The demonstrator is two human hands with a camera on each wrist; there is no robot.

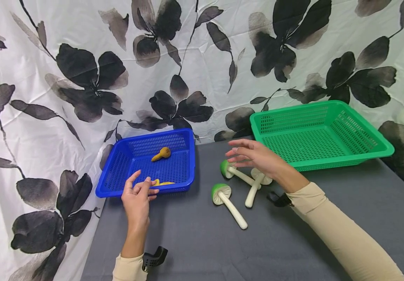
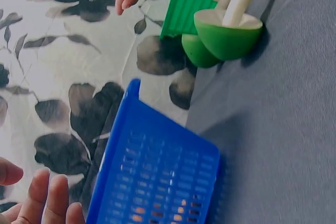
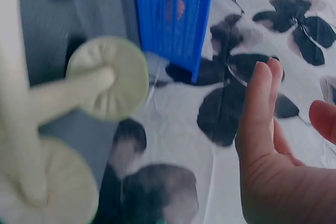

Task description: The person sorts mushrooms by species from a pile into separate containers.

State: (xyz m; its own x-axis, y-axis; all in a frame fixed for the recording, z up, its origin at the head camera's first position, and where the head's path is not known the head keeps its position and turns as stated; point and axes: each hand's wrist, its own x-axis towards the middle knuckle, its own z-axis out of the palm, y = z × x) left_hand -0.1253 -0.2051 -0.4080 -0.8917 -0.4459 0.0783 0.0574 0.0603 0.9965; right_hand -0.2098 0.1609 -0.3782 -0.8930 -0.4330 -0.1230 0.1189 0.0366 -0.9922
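Observation:
My left hand (image 1: 138, 197) hovers over the near rim of the blue basket (image 1: 191, 156), fingers loosely bent and holding nothing. Inside that basket lie a brownish-yellow mushroom-like piece (image 1: 162, 153) and a yellow item (image 1: 164, 183), partly hidden by the rim and my fingers. My right hand (image 1: 254, 154), its fingers extended and empty, is above the toy mushrooms. One green-capped mushroom (image 1: 231, 205) lies nearest me. Behind it, another green-capped mushroom (image 1: 227, 169) and a pale mushroom (image 1: 252, 195) touch or overlap, partly covered by my right hand in the head view.
A green basket (image 1: 307, 142) stands at the back right, behind my right forearm, with no contents visible. Grey cloth (image 1: 194, 242) covers the table. A floral curtain (image 1: 202, 58) hangs right behind both baskets.

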